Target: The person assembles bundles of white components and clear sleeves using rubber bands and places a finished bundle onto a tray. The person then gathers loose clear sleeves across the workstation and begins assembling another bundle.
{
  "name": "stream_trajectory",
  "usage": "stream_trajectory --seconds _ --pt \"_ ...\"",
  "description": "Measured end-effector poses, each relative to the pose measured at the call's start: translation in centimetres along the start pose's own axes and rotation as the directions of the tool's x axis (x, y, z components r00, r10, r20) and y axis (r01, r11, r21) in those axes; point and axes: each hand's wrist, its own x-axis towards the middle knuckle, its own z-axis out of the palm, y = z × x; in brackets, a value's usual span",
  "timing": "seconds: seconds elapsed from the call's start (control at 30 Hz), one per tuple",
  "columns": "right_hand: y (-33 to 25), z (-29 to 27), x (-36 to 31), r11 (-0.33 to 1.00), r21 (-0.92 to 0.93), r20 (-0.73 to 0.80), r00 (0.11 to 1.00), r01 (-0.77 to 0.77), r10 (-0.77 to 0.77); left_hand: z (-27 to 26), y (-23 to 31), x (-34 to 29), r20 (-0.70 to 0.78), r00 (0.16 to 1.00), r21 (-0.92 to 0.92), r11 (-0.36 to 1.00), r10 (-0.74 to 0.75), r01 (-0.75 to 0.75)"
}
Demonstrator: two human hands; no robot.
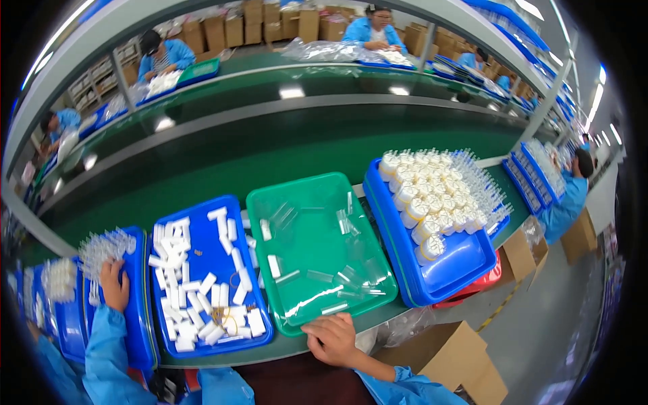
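My right hand (331, 337) is at the near rim of the green tray (317, 250). Its fingers are curled together, and whatever they may hold is hidden. Clear plastic tubes (364, 273) and a few white tubes (274, 266) lie scattered in that tray. At the lower edge, left of my dark clothing, a blue sleeve (223, 386) shows, but my left hand is outside the picture. Beside the green tray, a blue tray (196, 266) carries many loose white tubes (202, 304) and some thin yellowish rings or bands.
On the right, stacked blue trays (472, 260) bear rows of white round parts (432, 196) and clear tubes. A neighbour's hand (115, 287) touches another blue tray at far left. Cardboard boxes (445, 358) stand low on the right. Behind the trays runs a green conveyor (223, 162).
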Motion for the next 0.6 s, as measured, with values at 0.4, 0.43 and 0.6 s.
stream_trajectory --seconds 0.4,0.43,0.6 --pt "-0.55 0.10 0.36 0.999 0.011 0.029 0.999 0.041 -0.042 -0.26 0.42 0.24 -0.043 0.999 0.031 0.999 0.021 -0.019" --pt "-0.38 0.13 0.11 0.999 0.004 0.032 0.999 0.044 -0.044 -0.33 0.67 0.37 -0.035 0.999 0.033 0.999 0.012 -0.011" --pt "-0.34 0.20 -0.25 0.999 -0.010 0.023 0.999 0.046 -0.046 -0.32 0.83 0.18 -0.032 0.999 0.036 0.999 0.006 -0.005"
